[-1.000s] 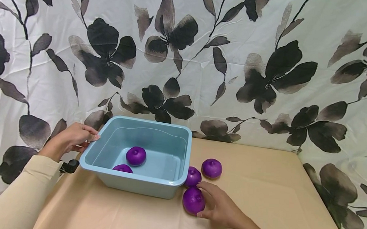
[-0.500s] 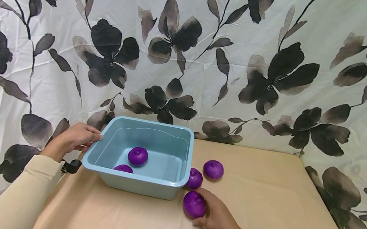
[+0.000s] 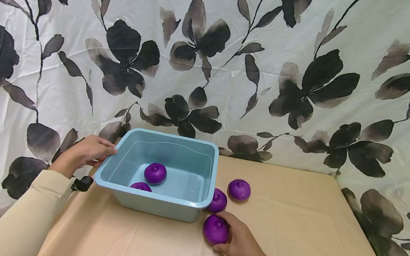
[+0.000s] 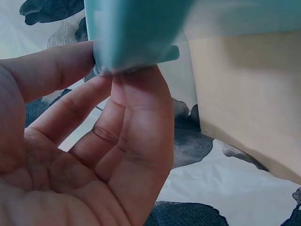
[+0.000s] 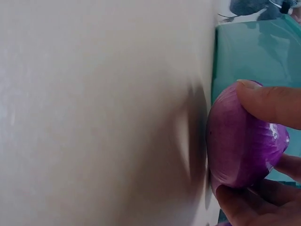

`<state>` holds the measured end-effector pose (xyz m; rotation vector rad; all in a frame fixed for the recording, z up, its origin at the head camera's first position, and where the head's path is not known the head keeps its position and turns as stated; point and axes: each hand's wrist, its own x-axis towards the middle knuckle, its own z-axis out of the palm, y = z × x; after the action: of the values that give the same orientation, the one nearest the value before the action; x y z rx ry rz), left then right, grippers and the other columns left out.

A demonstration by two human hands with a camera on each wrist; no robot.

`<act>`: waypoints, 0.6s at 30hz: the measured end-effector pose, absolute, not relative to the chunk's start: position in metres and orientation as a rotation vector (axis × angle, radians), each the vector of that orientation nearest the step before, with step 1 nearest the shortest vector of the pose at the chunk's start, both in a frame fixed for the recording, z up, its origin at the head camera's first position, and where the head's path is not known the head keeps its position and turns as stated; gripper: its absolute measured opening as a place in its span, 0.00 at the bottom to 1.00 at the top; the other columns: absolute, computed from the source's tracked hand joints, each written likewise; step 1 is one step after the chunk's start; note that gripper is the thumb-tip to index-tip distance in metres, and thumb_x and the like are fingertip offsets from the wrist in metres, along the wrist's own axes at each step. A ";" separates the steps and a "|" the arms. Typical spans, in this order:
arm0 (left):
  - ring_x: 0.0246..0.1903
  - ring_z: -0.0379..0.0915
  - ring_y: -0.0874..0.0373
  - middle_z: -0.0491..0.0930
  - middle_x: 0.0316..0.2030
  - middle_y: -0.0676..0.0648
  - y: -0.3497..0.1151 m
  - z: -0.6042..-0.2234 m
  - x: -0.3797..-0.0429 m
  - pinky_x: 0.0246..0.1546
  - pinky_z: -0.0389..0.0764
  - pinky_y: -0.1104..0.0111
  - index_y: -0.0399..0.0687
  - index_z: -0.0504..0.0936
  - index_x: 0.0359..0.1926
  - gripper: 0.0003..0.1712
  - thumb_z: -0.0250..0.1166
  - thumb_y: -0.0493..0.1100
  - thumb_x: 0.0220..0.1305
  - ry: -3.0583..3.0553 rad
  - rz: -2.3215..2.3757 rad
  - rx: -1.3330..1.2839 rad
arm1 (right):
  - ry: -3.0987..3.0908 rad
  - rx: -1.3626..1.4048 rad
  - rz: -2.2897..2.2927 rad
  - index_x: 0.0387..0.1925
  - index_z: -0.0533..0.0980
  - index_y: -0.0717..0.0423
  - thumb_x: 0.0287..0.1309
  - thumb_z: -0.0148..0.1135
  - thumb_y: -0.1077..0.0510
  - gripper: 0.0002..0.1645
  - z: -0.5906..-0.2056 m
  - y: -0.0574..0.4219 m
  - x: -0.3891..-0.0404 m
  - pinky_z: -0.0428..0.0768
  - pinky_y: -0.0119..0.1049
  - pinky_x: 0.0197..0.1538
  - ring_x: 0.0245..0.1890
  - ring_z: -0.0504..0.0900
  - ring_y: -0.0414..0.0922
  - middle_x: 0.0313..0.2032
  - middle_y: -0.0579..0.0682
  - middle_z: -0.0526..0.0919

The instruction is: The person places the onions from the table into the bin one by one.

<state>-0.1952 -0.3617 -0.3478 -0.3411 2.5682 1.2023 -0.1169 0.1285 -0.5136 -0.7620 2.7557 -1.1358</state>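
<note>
Person's left hand (image 3: 88, 153) is pinching a blue tub (image 3: 156, 206) mid-left of the frame, right hand's (image 3: 242, 240) got a purple onion (image 3: 215, 229) lower center. Two more onions (image 3: 155, 173) inside the tub, two outside onions (image 3: 239, 190) just right.

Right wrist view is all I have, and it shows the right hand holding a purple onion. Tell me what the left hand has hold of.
Observer: The left hand pinches the blue tub by its left rim.
Operator: Count what's inside it.
Observer: Two onions show in there from the head camera: a whole onion, and a front onion partly hidden by the near rim.
Operator: Now find any outside it, apart from the one I can see held.
Observer: Two more sit on the table to the tub's right: a far onion, and a nearer onion partly hidden by the tub's corner.
</note>
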 end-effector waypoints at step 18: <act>0.28 0.73 0.61 0.77 0.30 0.51 -0.362 -0.348 -0.198 0.31 0.83 0.66 0.30 0.74 0.68 0.29 0.62 0.46 0.75 2.521 1.249 -0.342 | 2.615 -0.842 -1.280 0.64 0.77 0.54 0.39 0.88 0.53 0.48 -0.457 0.143 -0.116 0.85 0.41 0.60 0.60 0.84 0.50 0.62 0.50 0.84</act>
<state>-0.1982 -0.3620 -0.3478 -0.3419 2.5213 1.2491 -0.1162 0.1425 -0.4569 -0.8424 2.6154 -1.2800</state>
